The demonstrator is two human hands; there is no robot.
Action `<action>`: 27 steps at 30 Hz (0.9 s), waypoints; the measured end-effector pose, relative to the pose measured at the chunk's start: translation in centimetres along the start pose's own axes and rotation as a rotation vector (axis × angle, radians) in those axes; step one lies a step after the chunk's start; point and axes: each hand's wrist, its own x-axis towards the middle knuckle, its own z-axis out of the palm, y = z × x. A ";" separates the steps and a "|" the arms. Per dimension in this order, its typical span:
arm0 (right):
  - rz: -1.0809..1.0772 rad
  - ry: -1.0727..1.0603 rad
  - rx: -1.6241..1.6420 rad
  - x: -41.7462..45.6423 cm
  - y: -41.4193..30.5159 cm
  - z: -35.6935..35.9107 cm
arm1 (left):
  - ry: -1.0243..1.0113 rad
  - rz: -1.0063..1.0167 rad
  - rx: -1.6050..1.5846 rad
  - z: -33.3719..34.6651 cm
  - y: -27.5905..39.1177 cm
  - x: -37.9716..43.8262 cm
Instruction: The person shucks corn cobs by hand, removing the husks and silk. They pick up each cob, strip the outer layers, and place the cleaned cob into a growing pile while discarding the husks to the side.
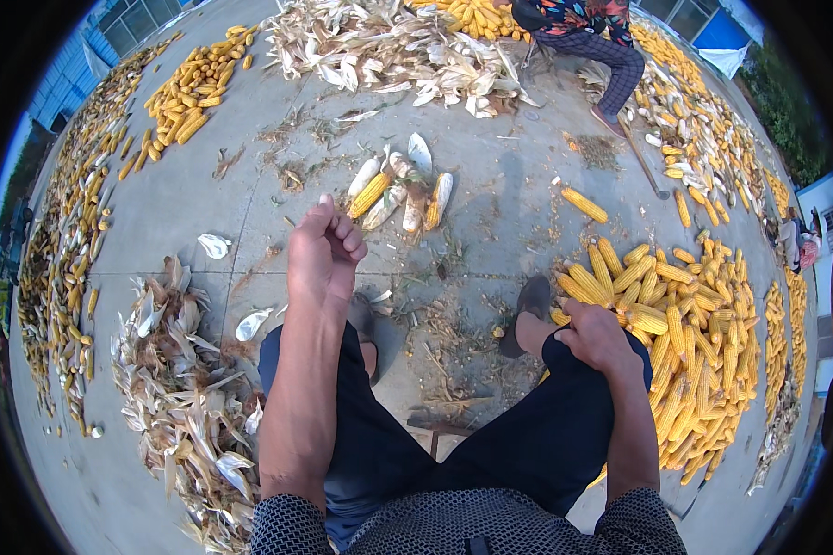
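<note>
My left hand point(326, 243) is raised over the ground between the husk pile and my knees, its fingers loosely curled; whether anything small sits inside the curl cannot be seen. My right hand point(592, 333) rests by my right knee, fingers bent, with no cob visible in it. Just beyond the left hand lies a small group of corn cobs, some in pale husk point(384, 207) and one bare yellow cob point(369, 195). A large pile of husked yellow corn point(701, 333) spreads beside my right leg. One loose cob point(584, 205) lies ahead of that pile.
Dry corn husks point(187, 402) are heaped at my left, and another husk heap point(396, 48) lies ahead. A seated person point(621, 69) is at the top right, near a long-handled tool point(642, 159). More corn point(194, 90) lies at the upper left. Long corn rows line both sides.
</note>
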 end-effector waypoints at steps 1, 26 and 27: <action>0.008 0.003 -0.005 0.2 -0.2 0.0 | -0.027 0.057 0.044 0.1 0.1 0.0; -0.174 -0.139 -0.158 5.4 -4.3 1.0 | -0.078 0.071 -0.164 -1.6 3.5 -0.2; -0.184 -0.176 -0.174 6.2 -4.5 1.4 | -0.101 0.064 -0.181 -1.6 3.5 -0.6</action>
